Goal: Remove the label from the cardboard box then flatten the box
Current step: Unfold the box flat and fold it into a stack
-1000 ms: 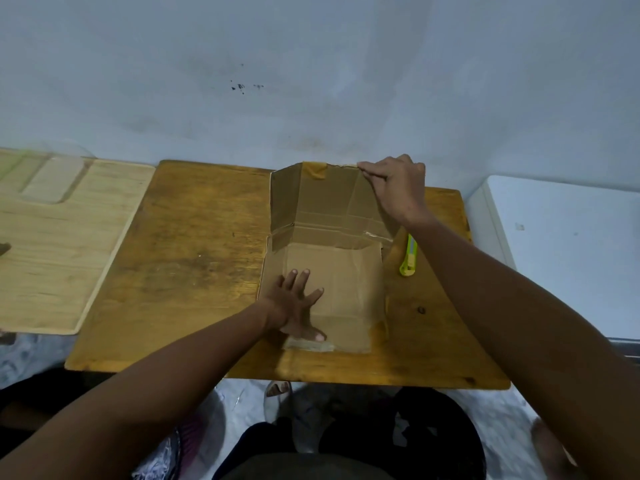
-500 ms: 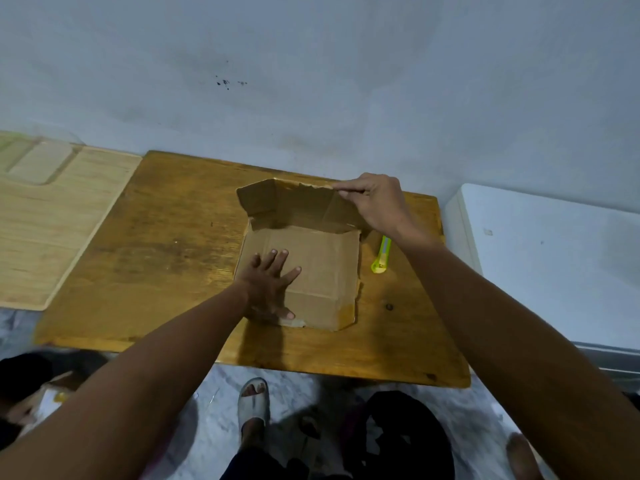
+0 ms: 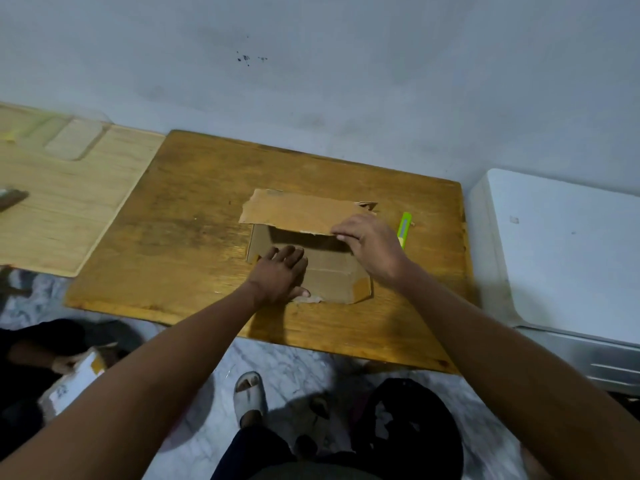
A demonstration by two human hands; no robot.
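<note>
The brown cardboard box (image 3: 332, 271) lies collapsed near the middle of the worn orange-brown wooden bench (image 3: 194, 216), a little toward its right side. Its far panel (image 3: 298, 211) is folded forward over the rest, raised enough to leave a dark gap beneath its near edge. The left hand (image 3: 278, 277) rests palm down, fingers spread, on the near left part of the box, pressing it flat; it grips nothing. The right hand (image 3: 372, 245) is over the right end of the folded panel, fingers curled at that panel's near edge and touching it; whether they pinch the edge or only push on it cannot be told.

Just beside the box on the right lies a lime-green utility knife (image 3: 403, 228), partly hidden behind the right hand. Left of the bench stands a pale wooden board (image 3: 69, 209), and to the right a white rectangular cabinet (image 3: 561, 258). Below the bench's near edge a foot in a light sandal (image 3: 250, 393) stands on marbled floor (image 3: 311, 362).
</note>
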